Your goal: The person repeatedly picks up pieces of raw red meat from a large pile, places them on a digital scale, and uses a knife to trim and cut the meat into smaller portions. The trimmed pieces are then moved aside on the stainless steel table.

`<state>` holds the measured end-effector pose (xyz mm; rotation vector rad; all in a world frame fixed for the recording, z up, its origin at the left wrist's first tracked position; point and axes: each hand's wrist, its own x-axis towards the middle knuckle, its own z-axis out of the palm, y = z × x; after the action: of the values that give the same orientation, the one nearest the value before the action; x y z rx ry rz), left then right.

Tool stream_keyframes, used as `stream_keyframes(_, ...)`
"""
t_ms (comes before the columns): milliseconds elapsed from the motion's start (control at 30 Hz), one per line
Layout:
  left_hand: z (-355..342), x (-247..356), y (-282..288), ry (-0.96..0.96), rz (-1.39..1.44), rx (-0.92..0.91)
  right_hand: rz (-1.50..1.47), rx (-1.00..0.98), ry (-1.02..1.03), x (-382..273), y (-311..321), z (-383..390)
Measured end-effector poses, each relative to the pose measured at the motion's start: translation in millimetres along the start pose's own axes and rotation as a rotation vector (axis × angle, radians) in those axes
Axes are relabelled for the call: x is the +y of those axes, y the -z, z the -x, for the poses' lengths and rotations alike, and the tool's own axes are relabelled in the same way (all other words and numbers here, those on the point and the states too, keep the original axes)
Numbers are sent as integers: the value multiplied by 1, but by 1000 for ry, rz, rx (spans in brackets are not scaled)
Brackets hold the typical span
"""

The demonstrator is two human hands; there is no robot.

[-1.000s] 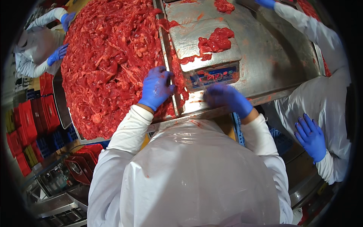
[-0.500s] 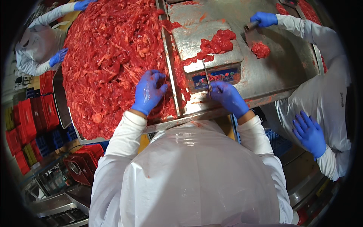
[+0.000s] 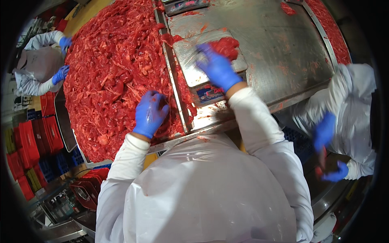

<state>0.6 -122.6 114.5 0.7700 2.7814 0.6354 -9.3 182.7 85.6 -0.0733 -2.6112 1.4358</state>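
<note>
Two blue-gloved hands (image 3: 60, 75) of a co-worker were at the far left edge of the raw meat heap (image 3: 109, 77), well left of your left fingers, and stacked red crates (image 3: 32, 137) sat farther toward you on that same side. The heap spread out leftward and ahead of your left fingers. Your left hand (image 3: 149, 116) was over its near right part, the fingers bent and a little spread, the thumb apart from them; you showed no clear grip there, and whether the fingertips had hold of any meat, I could not tell. Just right of those fingers ran a steel divider (image 3: 172, 77), with loose meat scraps (image 3: 184, 92) along its far side. Next came the scale (image 3: 182, 53), lying under your right fingers. Your right hand (image 3: 216, 67) was blurred, reaching over the plate with the fingers stretched forward beside a lump of red meat (image 3: 227, 47); how far they were closed, and on what, I could not tell. The lump lay on the plate, at the right of your right fingers. Farther right stretched the steel table (image 3: 283, 60), and well right of your right fingers stood another co-worker (image 3: 350, 117), hands partly blurred.
</note>
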Motion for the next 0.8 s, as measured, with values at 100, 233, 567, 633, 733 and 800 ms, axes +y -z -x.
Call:
stream_keyframes(100,20,-6,5,-28,-409,100,179,381,-226,64,83,-10)
stream_keyframes(233,37,-64,-33,166,-416,-167,208,597,-115,41,82,61)
stream_keyframes(567,-48,-31,33,-183,60,-74,329,-66,-125,48,28,207)
stream_keyframes(633,-77,-3,44,-222,187,-24,451,-57,-70,61,24,211)
stream_keyframes(733,-102,33,63,-26,538,-87,416,-68,-111,48,28,207)
stream_keyframes(800,-126,65,62,-113,662,-90,425,-62,-105,52,26,210)
